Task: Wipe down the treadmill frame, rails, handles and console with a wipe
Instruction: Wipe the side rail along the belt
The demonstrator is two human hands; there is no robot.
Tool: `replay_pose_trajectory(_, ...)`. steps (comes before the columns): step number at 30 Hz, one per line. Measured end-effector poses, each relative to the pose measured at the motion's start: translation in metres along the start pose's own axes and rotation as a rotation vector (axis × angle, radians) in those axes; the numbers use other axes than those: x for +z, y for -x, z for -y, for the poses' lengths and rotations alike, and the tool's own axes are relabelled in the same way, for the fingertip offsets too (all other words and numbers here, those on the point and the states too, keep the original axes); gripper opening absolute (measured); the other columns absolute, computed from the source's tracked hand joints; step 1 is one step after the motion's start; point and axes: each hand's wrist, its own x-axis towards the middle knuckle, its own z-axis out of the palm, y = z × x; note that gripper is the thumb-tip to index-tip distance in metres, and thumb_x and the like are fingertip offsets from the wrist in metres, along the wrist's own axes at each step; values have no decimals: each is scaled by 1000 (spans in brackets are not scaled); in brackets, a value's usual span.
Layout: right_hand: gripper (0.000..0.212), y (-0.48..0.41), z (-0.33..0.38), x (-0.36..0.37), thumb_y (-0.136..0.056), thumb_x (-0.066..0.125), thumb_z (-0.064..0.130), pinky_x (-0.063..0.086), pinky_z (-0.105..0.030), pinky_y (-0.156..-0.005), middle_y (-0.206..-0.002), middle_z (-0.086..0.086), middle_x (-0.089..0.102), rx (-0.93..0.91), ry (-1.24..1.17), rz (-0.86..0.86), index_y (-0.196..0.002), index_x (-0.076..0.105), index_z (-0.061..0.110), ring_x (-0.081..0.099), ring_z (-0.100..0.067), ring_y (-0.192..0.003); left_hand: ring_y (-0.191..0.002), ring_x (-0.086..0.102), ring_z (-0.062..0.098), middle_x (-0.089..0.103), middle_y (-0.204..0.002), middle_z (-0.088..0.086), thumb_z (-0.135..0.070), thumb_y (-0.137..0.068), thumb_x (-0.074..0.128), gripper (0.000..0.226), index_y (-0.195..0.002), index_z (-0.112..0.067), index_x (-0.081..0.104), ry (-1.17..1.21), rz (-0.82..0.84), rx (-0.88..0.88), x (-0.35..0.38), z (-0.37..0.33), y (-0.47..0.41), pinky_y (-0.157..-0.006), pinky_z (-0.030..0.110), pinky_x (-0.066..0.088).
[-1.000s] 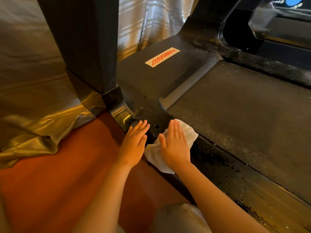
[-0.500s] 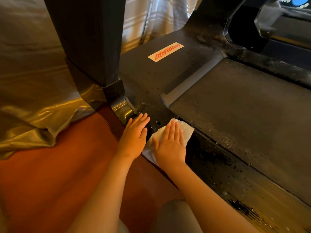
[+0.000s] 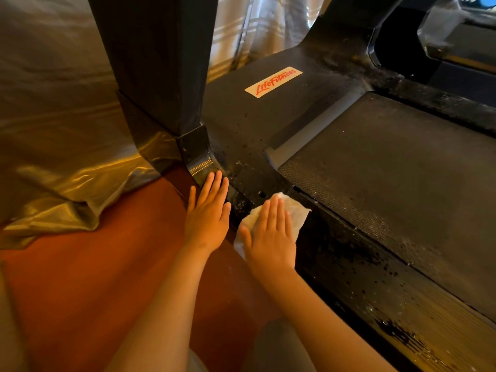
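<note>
A white wipe [image 3: 298, 214] lies on the black side rail [image 3: 357, 267] of the treadmill, near the base of the dark upright post [image 3: 158, 63]. My right hand [image 3: 271, 238] presses flat on the wipe with straight fingers. My left hand [image 3: 208, 210] rests flat beside it on the edge of the frame, fingers straight, fingertips near the glossy post foot [image 3: 197, 159]. The rail is speckled with wet spots. The running belt [image 3: 389, 170] lies to the right. A corner of the console [image 3: 461, 30] shows at the top right.
A motor cover with a red-lettered label [image 3: 273, 81] sits ahead of the belt. A shiny gold curtain [image 3: 53, 130] pools on the red-brown floor [image 3: 80, 291] at the left. A pale striped curtain [image 3: 255, 28] hangs behind the post.
My right hand has slid the wipe a little back along the rail toward me and left, bunching it under the palm. My left hand has stayed put by the post foot.
</note>
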Motion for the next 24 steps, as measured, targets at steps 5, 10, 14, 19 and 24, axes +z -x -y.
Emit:
replay_pose_trajectory(5, 98, 8, -1, 2, -70, -41, 63, -21, -33, -109, -155, -9, -24, -153, -82, 2, -148, -15, 11, -25, -24, -142, -140, -28, 5, -24, -150, -14, -30, -105, 21, 53, -153, -27, -2, 62, 8, 5, 3, 1, -2, -114, 34, -16)
replay_pose_trajectory(10, 86, -17, -1, -16, -79, -18, 60, -23, -28, -111, -156, -5, -23, -353, -75, 62, -150, -12, 13, -25, -17, -143, -141, -24, 7, -19, -155, -11, -24, -105, 24, 53, -153, -26, 1, 78, 6, 18, 0, 1, -2, -116, 35, -12)
replay_pose_trajectory(14, 76, -40, -4, -15, -89, -10, 59, -14, -33, -117, -160, -7, -12, -524, 16, 24, -150, -9, 14, -18, -18, -146, -146, -10, 4, 2, -162, -7, -16, -104, 31, 54, -153, -26, 11, 102, -49, 30, -8, 4, -1, -119, 36, -10)
replay_pose_trajectory(19, 65, -8, -34, -10, -101, 15, 52, -24, -31, -110, -157, 0, -20, -635, 56, 22, -152, -8, 18, -26, -14, -142, -148, 7, 9, 19, -160, -3, -8, -100, 40, 54, -151, -22, 28, 117, -249, -44, -25, 14, -1, -120, 34, -8)
replay_pose_trajectory(24, 63, -55, 15, -7, -102, 13, 52, -12, -35, -119, -160, -2, -12, -618, 53, -26, -148, -13, 18, -17, -15, -146, -147, -14, 11, -5, -161, -4, -15, -102, 37, 58, -153, -25, 11, 6, -140, -20, -16, 15, 4, -120, 39, -9)
